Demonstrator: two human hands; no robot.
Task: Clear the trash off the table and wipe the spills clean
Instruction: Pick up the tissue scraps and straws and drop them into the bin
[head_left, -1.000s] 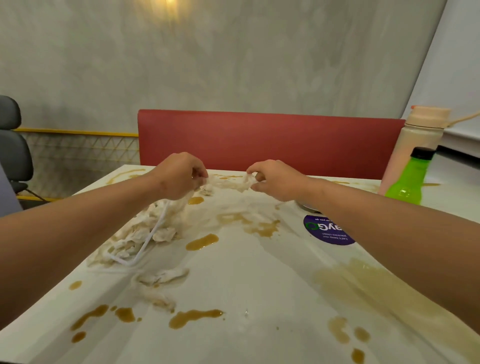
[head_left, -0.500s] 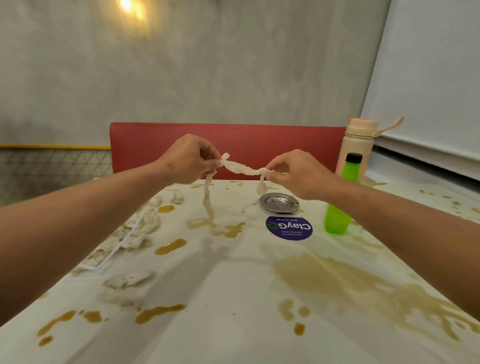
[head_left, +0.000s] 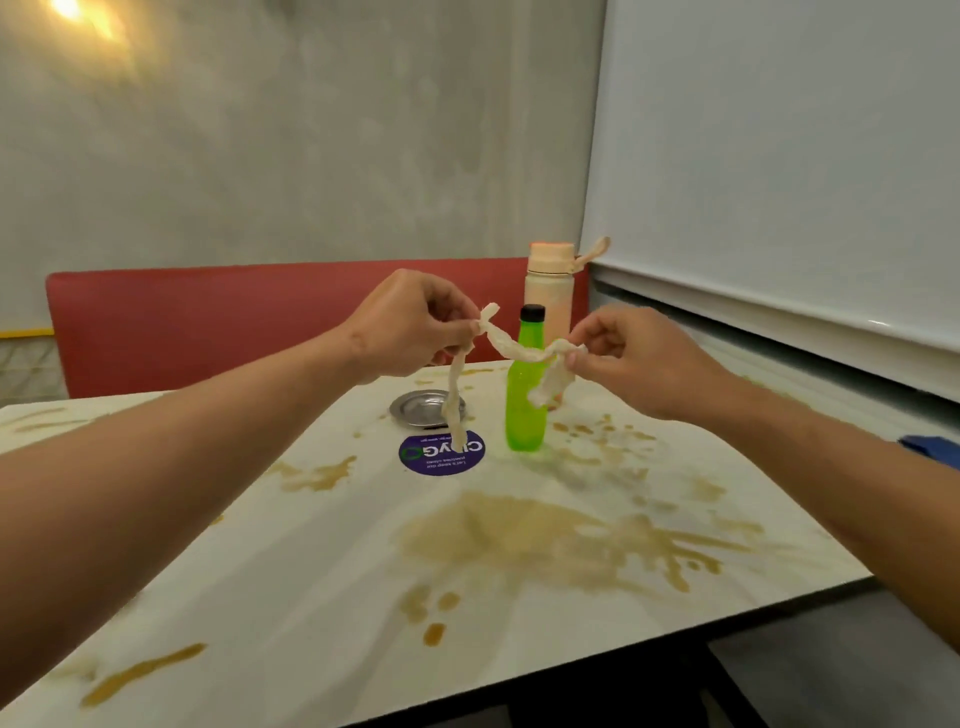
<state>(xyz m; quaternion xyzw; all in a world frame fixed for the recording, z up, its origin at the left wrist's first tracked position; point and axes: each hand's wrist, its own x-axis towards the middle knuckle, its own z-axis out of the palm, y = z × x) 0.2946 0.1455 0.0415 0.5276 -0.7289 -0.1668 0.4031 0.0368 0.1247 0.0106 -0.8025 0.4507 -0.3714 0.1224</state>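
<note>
Grey wall (head_left: 291, 135) fills the back of the room, with a warm light glowing in the top left corner. A pale window blind (head_left: 779, 156) covers the right side. A long red seat back (head_left: 197, 322) runs along the far edge of the table.

The white table (head_left: 322, 561) is very messy. A big brown spill (head_left: 545, 540) spreads over the near right part. Smaller brown splashes (head_left: 317, 475) sit nearer the middle, and a thin brown streak (head_left: 140, 673) lies at the near left corner.

A tall cream bottle (head_left: 549, 291) stands at the far edge. A green bottle (head_left: 525, 384) with a black cap stands just in front of it. A round purple sticker (head_left: 441, 453) is stuck flat on the table to the left of the green bottle. A small shiny metal dish (head_left: 422, 409) sits just behind the sticker.

Both hands are up in the air above the table. The left hand (head_left: 405, 325) pinches one part of a twisted, wet paper tissue (head_left: 511, 348) between its fingers. The right hand (head_left: 631, 358) pinches another part the same way. The tissue sags between the two hands. One long end hangs down from the left hand in front of the dish, and a short end hangs from the right hand.
</note>
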